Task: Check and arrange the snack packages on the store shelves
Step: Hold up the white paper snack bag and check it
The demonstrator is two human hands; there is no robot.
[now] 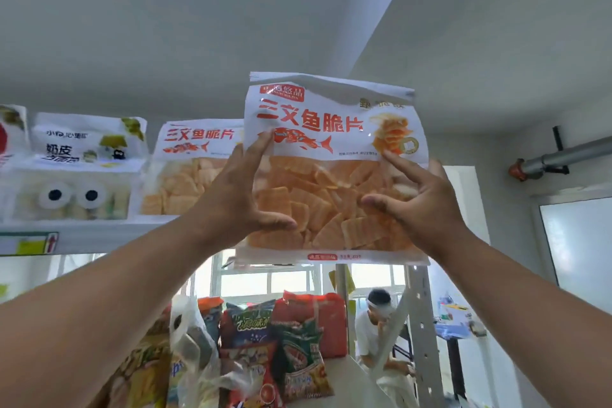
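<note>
Two hands (328, 205) holding chip bag (334, 156), top shelf (99, 235), possibly stockroom.

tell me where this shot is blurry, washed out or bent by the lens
Head view: the held salmon crisp bag reads sharply, though its top right print is smeared; the milk-skin snack bag at the left edge is soft. The windows behind the lower shelf are blown out white. The wide lens stretches both forearms at the bottom corners, and the metal upright leans.
</note>
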